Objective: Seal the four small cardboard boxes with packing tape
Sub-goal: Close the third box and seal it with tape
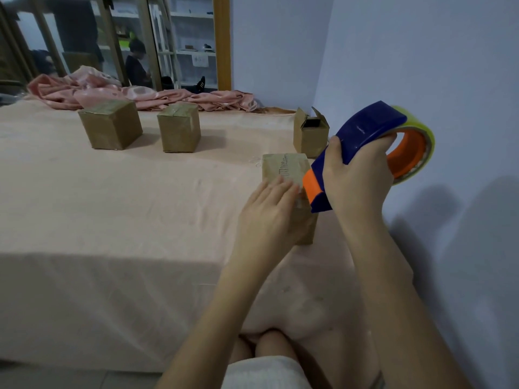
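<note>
1. Left hand [271, 211] laid flat on the top near edge of the near cardboard box [289, 189], fingers straight and close together, pressing on tape or flap (hard to say which).
2. Right hand [356, 175] wrapped round the blue tape dispenser [362, 138], fingers curled over its top, thumb side hidden; orange nose [314, 186] resting at the box's right top edge.
3. Best to keep the left palm pinning the flaps shut, draw the dispenser in one steady line along the seam, then tilt the nose down to cut.
4. Worth rubbing the strip down afterwards, ends over the sides.
5. Two closed boxes [111, 124] [179, 127] far left on the peach bedsheet [112, 220], seemingly taped; open box [310, 134] far right, flaps up, not yet sealed.
6. Hidden: the seam under the left hand, the cutting blade, most of the yellowish tape roll [421, 147] behind the dispenser; clear tape on the near box barely readable.
</note>
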Motion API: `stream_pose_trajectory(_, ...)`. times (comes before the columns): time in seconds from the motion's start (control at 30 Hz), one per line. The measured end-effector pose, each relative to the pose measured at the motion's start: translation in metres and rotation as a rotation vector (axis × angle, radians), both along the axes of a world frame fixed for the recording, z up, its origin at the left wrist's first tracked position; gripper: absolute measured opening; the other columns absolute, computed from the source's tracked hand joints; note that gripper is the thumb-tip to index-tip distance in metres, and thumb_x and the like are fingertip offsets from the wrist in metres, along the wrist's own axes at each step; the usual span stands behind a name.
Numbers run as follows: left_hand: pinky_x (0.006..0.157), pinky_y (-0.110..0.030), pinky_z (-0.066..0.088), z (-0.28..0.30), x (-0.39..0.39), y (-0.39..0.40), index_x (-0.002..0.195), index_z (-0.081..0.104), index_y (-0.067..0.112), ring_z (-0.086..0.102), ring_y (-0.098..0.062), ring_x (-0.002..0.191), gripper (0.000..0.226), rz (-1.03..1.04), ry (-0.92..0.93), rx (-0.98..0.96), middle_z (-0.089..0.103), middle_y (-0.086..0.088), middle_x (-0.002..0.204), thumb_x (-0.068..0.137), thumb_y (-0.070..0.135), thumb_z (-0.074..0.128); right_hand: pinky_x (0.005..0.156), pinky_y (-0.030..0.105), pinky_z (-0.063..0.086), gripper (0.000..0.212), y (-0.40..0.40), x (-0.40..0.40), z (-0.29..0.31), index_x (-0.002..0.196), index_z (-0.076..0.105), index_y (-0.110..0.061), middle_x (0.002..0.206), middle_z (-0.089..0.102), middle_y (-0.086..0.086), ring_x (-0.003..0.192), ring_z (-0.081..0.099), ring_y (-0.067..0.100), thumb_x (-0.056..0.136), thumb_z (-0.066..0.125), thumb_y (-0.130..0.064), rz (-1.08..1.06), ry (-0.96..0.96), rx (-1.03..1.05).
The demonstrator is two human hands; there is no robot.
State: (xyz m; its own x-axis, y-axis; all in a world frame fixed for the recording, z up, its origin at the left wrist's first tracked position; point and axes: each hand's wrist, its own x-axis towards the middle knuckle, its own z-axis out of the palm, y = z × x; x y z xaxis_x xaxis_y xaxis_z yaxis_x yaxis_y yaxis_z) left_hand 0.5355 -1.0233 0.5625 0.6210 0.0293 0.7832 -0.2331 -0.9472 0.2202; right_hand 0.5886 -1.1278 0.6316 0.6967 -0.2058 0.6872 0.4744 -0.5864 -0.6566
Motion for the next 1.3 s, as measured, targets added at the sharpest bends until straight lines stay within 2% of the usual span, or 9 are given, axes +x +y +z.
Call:
stream_pose_trajectory(0.17, 0.082, -0.038, 0.054, 0.005, -0.004, 0.003, 0.104, 0.071, -0.001, 0.068, -0.030, 0.098, 0.043, -0.006, 0.014, 0.059, 0.070, -0.014, 0.106, 0.063, 0.004, 0.083, 0.066, 0.008, 0.040, 0.062, -0.006, -0.002, -0.004, 0.136, 0.028, -0.004, 0.128, 0.051, 0.010, 0.100, 0.048, 0.008, 0.089, 0.061, -0.027, 0.055, 0.007, 0.120)
stream_pose_trajectory(0.37, 0.086, -0.036, 0.052, 0.008, -0.007, 0.004, 0.104, 0.072, 0.004, 0.065, -0.028, 0.104, 0.037, -0.001, 0.067, 0.082, 0.069, -0.011, 0.111, 0.069, 0.004, 0.080, 0.065, 0.014, 0.053, 0.053, -0.017, 0.002, -0.007, 0.129, 0.033, -0.011, 0.111, 0.051, -0.009, 0.093, 0.058, 0.010, 0.089, 0.062, -0.028, 0.125, 0.061, 0.398)
stream_pose_trajectory(0.5, 0.086, -0.036, 0.053, 0.007, -0.009, 0.004, 0.104, 0.072, 0.005, 0.066, -0.027, 0.103, 0.036, -0.004, 0.063, 0.089, 0.070, -0.010, 0.110, 0.069, 0.005, 0.080, 0.056, 0.006, 0.047, 0.037, -0.028, 0.006, -0.007, 0.116, 0.039, -0.014, 0.097, 0.055, -0.012, 0.080, 0.059, 0.002, 0.088, 0.062, -0.022, 0.134, 0.079, 0.545)
stream_pose_trajectory(0.6, 0.087, -0.035, 0.052, 0.007, -0.009, 0.002, 0.106, 0.072, 0.008, 0.065, -0.025, 0.105, 0.040, 0.015, 0.086, 0.085, 0.069, -0.008, 0.111, 0.067, 0.007, 0.082, 0.054, 0.004, 0.044, 0.045, -0.036, 0.009, -0.008, 0.123, 0.042, 0.000, 0.105, 0.058, -0.001, 0.082, 0.060, 0.005, 0.088, 0.061, -0.020, 0.135, 0.078, 0.622)
stream_pose_trajectory(0.67, 0.087, -0.035, 0.052, 0.008, -0.009, 0.000, 0.106, 0.072, 0.009, 0.065, -0.025, 0.105, 0.042, 0.013, 0.100, 0.086, 0.069, -0.007, 0.111, 0.066, 0.008, 0.083, 0.055, 0.006, 0.046, 0.049, -0.038, 0.010, -0.009, 0.128, 0.041, 0.000, 0.110, 0.058, 0.003, 0.087, 0.061, 0.008, 0.088, 0.061, -0.020, 0.140, 0.075, 0.662)
stream_pose_trajectory(0.8, 0.087, -0.037, 0.052, 0.008, -0.010, 0.000, 0.107, 0.072, 0.009, 0.065, -0.025, 0.106, 0.041, 0.006, 0.103, 0.074, 0.069, -0.007, 0.111, 0.067, 0.009, 0.083, 0.060, 0.010, 0.051, 0.053, -0.039, 0.010, -0.009, 0.130, 0.038, -0.004, 0.117, 0.057, 0.003, 0.096, 0.061, 0.012, 0.087, 0.062, -0.023, 0.133, 0.081, 0.673)
stream_pose_trajectory(0.9, 0.086, -0.038, 0.053, 0.009, -0.009, 0.000, 0.106, 0.072, 0.009, 0.065, -0.025, 0.106, 0.040, 0.003, 0.098, 0.071, 0.069, -0.007, 0.111, 0.068, 0.009, 0.082, 0.057, 0.007, 0.048, 0.051, -0.040, 0.009, -0.008, 0.129, 0.039, -0.003, 0.116, 0.057, 0.004, 0.091, 0.061, 0.010, 0.088, 0.062, -0.022, 0.112, 0.061, 0.687)
stream_pose_trajectory(1.03, 0.086, -0.036, 0.053, 0.008, -0.009, -0.002, 0.106, 0.072, 0.010, 0.065, -0.023, 0.106, 0.041, -0.004, 0.096, 0.071, 0.070, -0.005, 0.111, 0.067, 0.010, 0.084, 0.054, 0.005, 0.044, 0.048, -0.042, 0.007, -0.004, 0.127, 0.039, -0.004, 0.109, 0.055, -0.002, 0.083, 0.059, 0.005, 0.088, 0.062, -0.020, 0.106, 0.048, 0.716)
stream_pose_trajectory(1.3, 0.088, -0.035, 0.053, 0.004, -0.008, 0.001, 0.107, 0.072, 0.010, 0.064, -0.021, 0.108, 0.042, -0.031, 0.090, 0.041, 0.069, -0.004, 0.113, 0.067, 0.010, 0.083, 0.063, 0.007, 0.048, 0.053, -0.036, -0.005, -0.008, 0.127, 0.037, -0.007, 0.102, 0.051, -0.017, 0.088, 0.060, -0.003, 0.084, 0.063, -0.025, 0.132, -0.081, 0.640)
